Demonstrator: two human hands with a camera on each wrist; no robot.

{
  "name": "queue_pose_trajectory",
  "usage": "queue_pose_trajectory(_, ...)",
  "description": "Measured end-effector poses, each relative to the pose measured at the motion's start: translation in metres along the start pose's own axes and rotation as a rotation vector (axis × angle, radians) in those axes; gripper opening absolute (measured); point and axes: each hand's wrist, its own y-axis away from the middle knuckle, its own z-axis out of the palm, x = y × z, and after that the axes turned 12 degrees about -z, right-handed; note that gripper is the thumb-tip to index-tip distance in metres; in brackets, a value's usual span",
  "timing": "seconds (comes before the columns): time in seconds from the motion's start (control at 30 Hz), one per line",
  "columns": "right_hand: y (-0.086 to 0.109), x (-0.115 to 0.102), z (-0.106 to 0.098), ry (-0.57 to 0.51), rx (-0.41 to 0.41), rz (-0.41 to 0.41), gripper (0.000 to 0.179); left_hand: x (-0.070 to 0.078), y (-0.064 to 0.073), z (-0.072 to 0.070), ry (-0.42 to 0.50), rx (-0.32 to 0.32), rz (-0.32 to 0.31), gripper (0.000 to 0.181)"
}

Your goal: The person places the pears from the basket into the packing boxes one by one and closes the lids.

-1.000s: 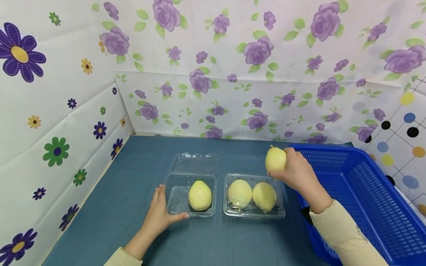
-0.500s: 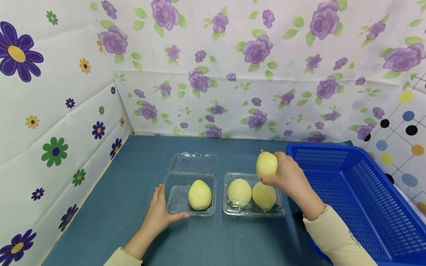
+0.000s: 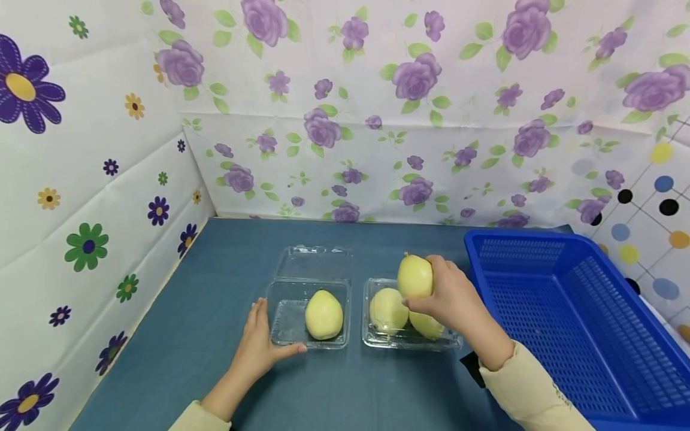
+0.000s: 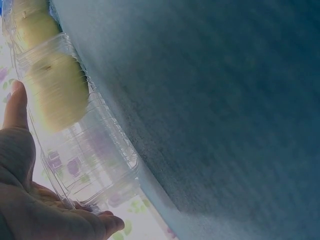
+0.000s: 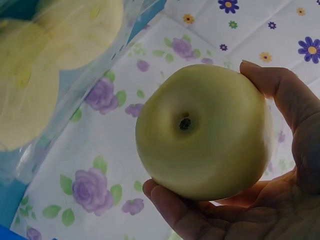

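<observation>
My right hand [image 3: 451, 293] grips a pale yellow pear [image 3: 415, 276] in the air, its stem up, over the right clear plastic clamshell box [image 3: 396, 342]. Thumb and fingers wrap the sides of this pear [image 5: 200, 135] in the right wrist view. Two more pears lie in that box, the left pear [image 3: 388, 310] in plain sight and the right pear [image 3: 427, 324] partly hidden behind the hand. At the left, an open clamshell box [image 3: 286, 344] holds a single pear [image 3: 324, 315] in its right half. My left hand [image 3: 256, 347] rests against that box's left front corner, fingers straight and thumb spread along the front.
A large blue plastic basket [image 3: 555, 281] stands at the right of the blue-green table [image 3: 215, 269]. The left box's raised lid [image 3: 315, 263] leans toward the back. Flowered sheets [image 3: 366, 149] hang behind and at the left. A small black object [image 3: 473, 368] shows beside the right wrist.
My right hand has carried its pear leftward and slightly down, from beside the basket to above the right box. The left hand has stayed at the left box.
</observation>
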Motion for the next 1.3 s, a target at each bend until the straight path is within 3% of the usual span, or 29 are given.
queue_pose_trajectory(0.47,0.003,-0.022,0.029,-0.023,0.030,-0.066,0.075,0.000,0.000,-0.001,0.002,0.003,0.002,0.130)
queue_pose_trajectory(1.3,-0.009,-0.053,0.070,-0.079,-0.018,-0.151,0.080,0.000,0.000,0.001,0.003,0.022,0.036,0.129)
